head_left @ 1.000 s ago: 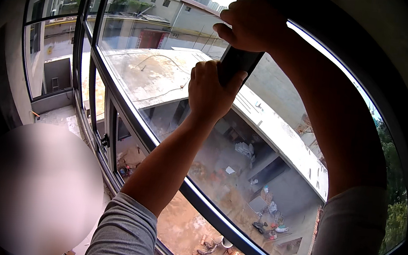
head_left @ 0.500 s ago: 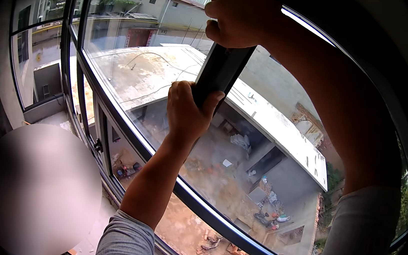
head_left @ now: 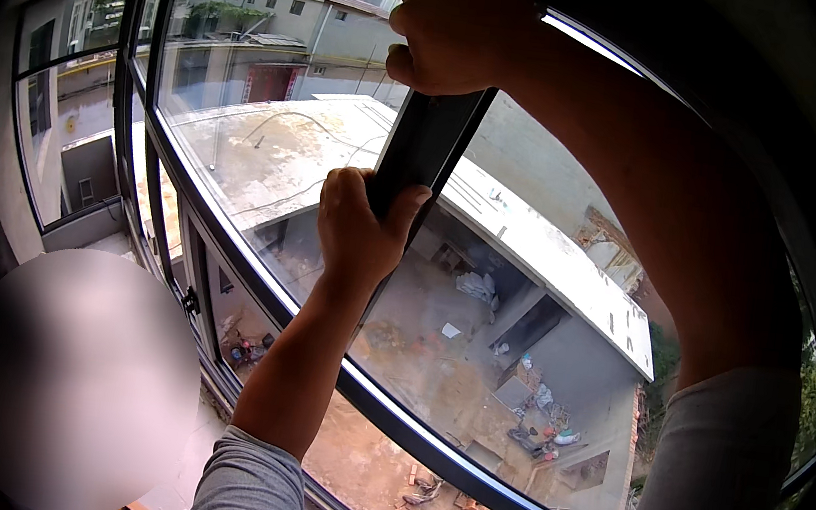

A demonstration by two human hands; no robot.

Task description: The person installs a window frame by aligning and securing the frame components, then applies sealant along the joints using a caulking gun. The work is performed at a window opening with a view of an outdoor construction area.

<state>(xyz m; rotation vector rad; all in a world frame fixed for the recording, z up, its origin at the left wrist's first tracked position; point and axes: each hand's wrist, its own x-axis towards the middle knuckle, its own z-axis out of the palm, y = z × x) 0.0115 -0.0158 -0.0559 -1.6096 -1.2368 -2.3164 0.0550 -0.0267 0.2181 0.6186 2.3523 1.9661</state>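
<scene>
A dark upright window bar [head_left: 431, 142] stands between two large glass panes in front of me. My left hand [head_left: 360, 234] is closed around its lower part, the thumb on the right side and the fingers on the left. Above it, my right hand [head_left: 463, 35] is curled into a fist against the bar's upper part. Whatever that fist may hold is hidden by the fingers and the shadow. My right arm arches across the right-hand pane.
A dark horizontal rail [head_left: 427, 439] runs slantwise below the panes. Smaller sliding sashes [head_left: 209, 283] are lower left. A blurred round patch [head_left: 82, 379] covers the lower left corner. Through the glass lie a flat white roof [head_left: 311, 138] and a yard with rubble and bricks [head_left: 422, 483].
The view has shifted slightly, so the bar and both hands appear a little farther left. My left hand keeps its hold on the bar, and my right fist stays at its upper part.
</scene>
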